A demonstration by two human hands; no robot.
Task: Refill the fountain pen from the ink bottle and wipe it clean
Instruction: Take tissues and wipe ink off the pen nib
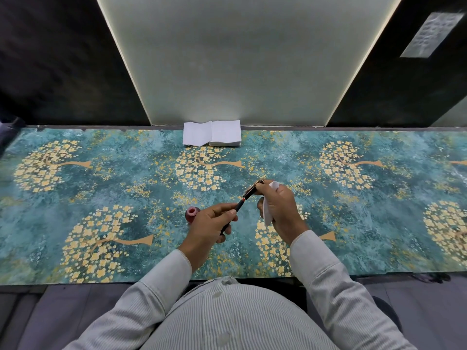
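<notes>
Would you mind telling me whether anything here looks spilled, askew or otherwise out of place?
No spill shows. The ink bottle stands open beside the left hand, with no cap in view. The top napkin on the stack lies shifted left, off its pile.

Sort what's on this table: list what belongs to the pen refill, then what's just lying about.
For the job: pen body in left hand; pen cap and tissue in right hand; open ink bottle; tissue stack.

Lying about: only the patterned table cover.
</notes>
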